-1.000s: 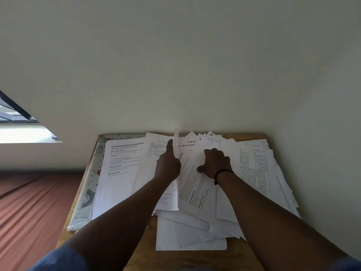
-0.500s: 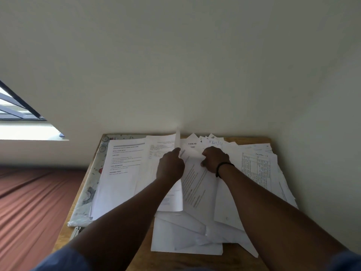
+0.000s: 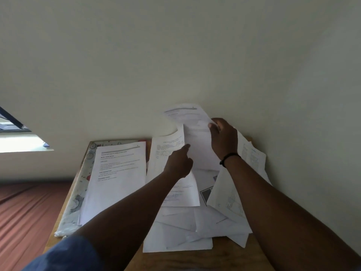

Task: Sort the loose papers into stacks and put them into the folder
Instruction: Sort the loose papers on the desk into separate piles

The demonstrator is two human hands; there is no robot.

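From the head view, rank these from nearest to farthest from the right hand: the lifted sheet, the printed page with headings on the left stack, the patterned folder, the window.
1. Lifted sheet: pinched by the right hand, raised against the wall.
2. Printed page with headings: atop the left stack, past the left hand.
3. Patterned folder: under that stack, along the table's left edge.
4. Window: far left, off the table.

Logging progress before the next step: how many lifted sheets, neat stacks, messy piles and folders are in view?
Lifted sheet, held by the right hand: 1
Neat stack: 1
Messy pile: 1
Patterned folder, under the neat stack: 1
Total: 4
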